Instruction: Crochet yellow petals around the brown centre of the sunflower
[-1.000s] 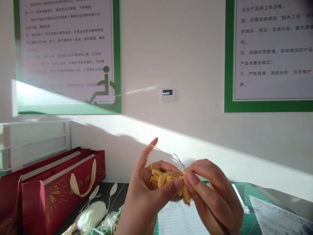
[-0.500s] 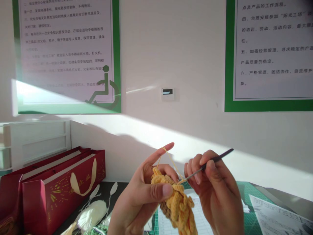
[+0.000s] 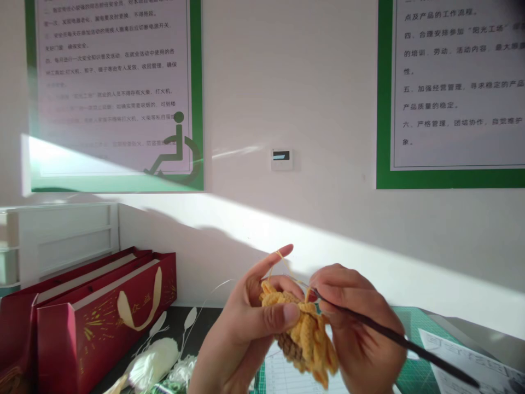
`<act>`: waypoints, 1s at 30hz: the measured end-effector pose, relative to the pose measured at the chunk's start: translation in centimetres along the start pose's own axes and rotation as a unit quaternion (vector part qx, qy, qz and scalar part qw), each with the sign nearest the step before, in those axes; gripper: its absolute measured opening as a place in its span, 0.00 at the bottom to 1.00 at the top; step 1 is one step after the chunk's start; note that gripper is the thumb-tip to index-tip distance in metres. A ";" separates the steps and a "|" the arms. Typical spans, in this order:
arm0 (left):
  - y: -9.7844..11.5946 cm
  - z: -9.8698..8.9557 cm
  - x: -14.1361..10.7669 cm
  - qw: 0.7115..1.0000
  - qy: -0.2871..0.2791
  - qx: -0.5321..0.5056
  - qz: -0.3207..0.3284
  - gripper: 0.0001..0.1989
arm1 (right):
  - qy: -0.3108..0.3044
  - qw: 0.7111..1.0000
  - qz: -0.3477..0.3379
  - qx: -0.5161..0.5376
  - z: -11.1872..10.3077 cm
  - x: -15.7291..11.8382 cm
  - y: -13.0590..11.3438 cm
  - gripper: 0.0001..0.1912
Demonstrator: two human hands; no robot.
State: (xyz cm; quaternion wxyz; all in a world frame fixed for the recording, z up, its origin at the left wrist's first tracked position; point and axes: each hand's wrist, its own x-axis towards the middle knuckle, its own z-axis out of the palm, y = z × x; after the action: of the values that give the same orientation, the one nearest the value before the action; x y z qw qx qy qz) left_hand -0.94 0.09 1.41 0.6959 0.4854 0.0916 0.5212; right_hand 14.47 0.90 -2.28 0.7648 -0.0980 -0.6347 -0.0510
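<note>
My left hand pinches a yellow and brown crocheted piece between thumb and fingers, its index finger raised with yellow yarn looped over it. My right hand grips a dark-handled crochet hook close to its tip, at the upper edge of the piece. A yellow loop stands up from the stitches beside the hook's tip. The handle slants down to the right, across the hand.
Red gift bags stand at the left, with white yarn beside them. A green cutting mat and printed sheets lie beneath and right of the hands. Behind is a wall with green-framed posters.
The hook has swung round, its handle now pointing down to the right instead of up. My right hand has turned over, and the crocheted piece has shifted slightly right.
</note>
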 end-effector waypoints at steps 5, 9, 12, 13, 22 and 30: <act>0.5 -0.8 0.0 0.998 -0.052 -0.002 -0.018 0.36 | 0.086 0.965 0.152 0.198 0.4 0.9 -0.4 0.07; 0.7 -0.8 -0.1 0.998 -0.056 0.010 -0.010 0.35 | 0.045 0.916 0.263 0.298 0.2 1.6 -0.6 0.12; 0.5 -0.3 -0.3 0.998 -0.016 0.056 0.037 0.40 | -0.005 0.901 0.311 0.304 0.2 1.5 -0.4 0.10; 0.4 0.0 -0.4 0.996 0.003 0.072 0.053 0.42 | -0.021 0.913 0.299 0.277 0.2 1.4 -0.3 0.08; -0.7 0.6 -0.2 0.998 0.016 0.051 0.027 0.36 | -0.017 0.985 -0.109 -0.134 -1.0 0.3 0.4 0.21; 0.0 -1.4 0.6 0.996 -0.081 -0.021 -0.045 0.35 | 0.104 0.959 0.161 0.207 0.3 0.6 -0.3 0.08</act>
State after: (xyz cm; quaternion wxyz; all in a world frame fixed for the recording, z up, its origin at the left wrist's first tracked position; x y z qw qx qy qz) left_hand -1.59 1.35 0.94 0.7335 0.5069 0.0458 0.4506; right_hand 14.26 0.66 -1.64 0.8283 -0.0322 -0.5240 0.1956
